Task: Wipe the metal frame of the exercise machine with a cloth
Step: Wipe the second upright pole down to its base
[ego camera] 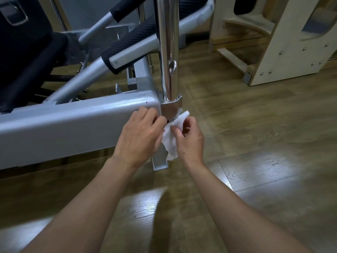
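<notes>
Above wood floor (255, 136), at grey frame (73, 125): left hand (140, 136), right hand (190, 141), fingers tight on cloth (171, 143).

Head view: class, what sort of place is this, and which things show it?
Probably an exercise studio: a grey machine frame with a chrome pole, black padded bars, and wooden apparatus on wood flooring.

Mirror-bright chrome post (168, 52), matt grey-painted frame (73, 121), soft cloth (173, 136).
</notes>
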A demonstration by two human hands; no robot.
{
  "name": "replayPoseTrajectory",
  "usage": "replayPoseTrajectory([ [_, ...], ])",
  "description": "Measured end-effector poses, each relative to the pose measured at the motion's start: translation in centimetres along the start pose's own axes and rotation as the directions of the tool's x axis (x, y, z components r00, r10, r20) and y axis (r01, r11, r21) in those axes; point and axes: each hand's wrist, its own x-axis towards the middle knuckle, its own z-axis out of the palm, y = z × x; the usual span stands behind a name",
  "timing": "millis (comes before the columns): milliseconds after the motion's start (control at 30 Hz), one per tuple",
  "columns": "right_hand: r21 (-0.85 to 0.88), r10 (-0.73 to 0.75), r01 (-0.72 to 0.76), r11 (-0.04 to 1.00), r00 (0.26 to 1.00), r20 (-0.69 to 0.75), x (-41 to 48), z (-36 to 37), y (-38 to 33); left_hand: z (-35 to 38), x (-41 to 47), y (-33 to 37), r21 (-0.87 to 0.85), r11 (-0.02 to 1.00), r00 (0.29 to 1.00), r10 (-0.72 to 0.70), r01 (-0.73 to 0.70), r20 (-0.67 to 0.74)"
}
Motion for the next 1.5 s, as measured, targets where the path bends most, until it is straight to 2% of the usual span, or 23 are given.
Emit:
replayPoseTrajectory([
  [100,0.025,0.045,-0.045,0.999,0.999,-0.007,0.0,0.2,0.3,0.0,0.2,0.4,0.026,1.000,0.999,-0.011,0.012,-0.037],
  [267,0.065,-0.027,0.032,0.997,0.996,-0.079,0.0,0.7,-0.4,-0.6,0.4,0.1,0.120,0.988,0.978,-0.075,0.100,-0.193],
  [467,-0.042,0.081,-0.080,0.996,0.996,0.024,-0.2,0.9,2.3,0.0,0.3,-0.2,0.111,0.980,0.973,-0.145,0.167,-0.181],
  [667,0.012,-0.018,0.019,1.000,0.997,-0.077,0.2,1.6,1.0,1.0,0.2,0.2,0.158,0.972,0.968,-0.139,0.174,-0.208],
  [733,-0.015,0.026,-0.026,1.000,0.999,-0.036,-0.3,1.8,2.2,1.1,0.1,0.2,0.167,0.972,0.972,-0.129,0.163,-0.197],
  [867,-0.086,0.240,-0.233,0.969,0.966,0.093,-1.1,1.3,5.3,1.1,0.0,0.2,0.178,0.971,0.974,-0.125,0.160,-0.191],
  [933,-0.084,0.278,-0.269,0.959,0.954,0.113,-1.0,1.0,5.8,0.9,0.1,0.4,0.172,0.970,0.971,-0.133,0.169,-0.200],
  [1100,0.026,0.193,-0.194,0.981,0.980,0.043,-1.2,1.6,4.3,0.9,0.4,0.8,0.132,0.971,0.956,-0.161,0.197,-0.245],
  [1167,0.018,0.175,-0.176,0.984,0.983,0.050,-1.2,1.7,4.6,1.0,0.6,1.0,0.115,0.972,0.950,-0.172,0.207,-0.260],
  [1300,-0.049,0.273,-0.269,0.962,0.951,0.143,-1.7,1.2,6.3,1.1,0.6,1.3,0.070,0.974,0.941,-0.186,0.213,-0.283],
  [1367,-0.023,0.261,-0.261,0.965,0.957,0.129,-1.7,1.3,5.8,1.1,0.7,1.2,0.063,0.973,0.935,-0.194,0.221,-0.296],
  [1500,0.037,0.009,-0.008,0.999,0.999,-0.050,-0.2,1.5,2.5,1.0,1.1,1.8,0.019,0.973,0.923,-0.211,0.229,-0.321],
])
